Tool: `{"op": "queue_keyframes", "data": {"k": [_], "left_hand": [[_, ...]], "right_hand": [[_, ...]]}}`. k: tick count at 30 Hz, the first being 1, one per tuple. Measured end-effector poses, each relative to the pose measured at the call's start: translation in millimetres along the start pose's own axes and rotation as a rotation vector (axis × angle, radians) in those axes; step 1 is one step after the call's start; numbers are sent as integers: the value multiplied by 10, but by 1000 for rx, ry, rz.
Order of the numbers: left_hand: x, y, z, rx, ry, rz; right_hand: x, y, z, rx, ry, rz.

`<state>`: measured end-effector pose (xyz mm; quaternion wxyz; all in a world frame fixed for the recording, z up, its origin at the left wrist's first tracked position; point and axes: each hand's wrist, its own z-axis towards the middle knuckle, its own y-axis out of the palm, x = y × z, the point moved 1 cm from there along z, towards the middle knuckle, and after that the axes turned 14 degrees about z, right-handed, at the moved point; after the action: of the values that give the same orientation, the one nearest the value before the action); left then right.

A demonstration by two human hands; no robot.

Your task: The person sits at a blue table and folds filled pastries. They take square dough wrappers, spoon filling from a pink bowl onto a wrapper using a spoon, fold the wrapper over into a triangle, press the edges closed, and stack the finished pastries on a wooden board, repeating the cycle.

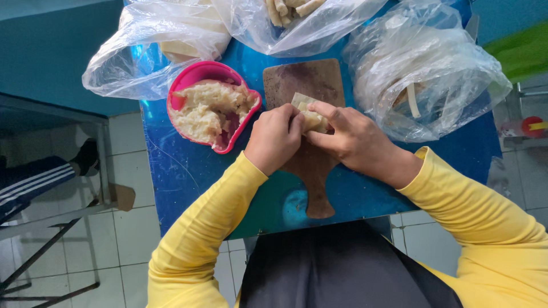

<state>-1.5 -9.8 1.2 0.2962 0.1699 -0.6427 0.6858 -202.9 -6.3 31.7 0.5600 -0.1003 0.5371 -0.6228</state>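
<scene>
Both my hands meet over a brown wooden cutting board that lies on a small blue table. My left hand and my right hand pinch a pale folded pastry wrapper between their fingers. A pink heart-shaped bowl of pale shredded filling stands just left of the board. My sleeves are yellow.
Three clear plastic bags lie along the far edge: one at the left, one in the middle with rolled pastries, one at the right with pale sheets. Left of the table is a metal frame and another person's foot on the tiled floor.
</scene>
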Motion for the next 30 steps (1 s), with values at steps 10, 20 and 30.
{"op": "queue_keyframes", "data": {"k": [10,20,30], "left_hand": [[-181,-116,173,-9,-13,5],[-568,-11,-7,-10,42,23],[-754,-216,439,41,211,59]], "right_hand": [[82,128,209,17,165,124],[-36,476,25,-36,4,60],[203,262,356,-78,158,47]]}}
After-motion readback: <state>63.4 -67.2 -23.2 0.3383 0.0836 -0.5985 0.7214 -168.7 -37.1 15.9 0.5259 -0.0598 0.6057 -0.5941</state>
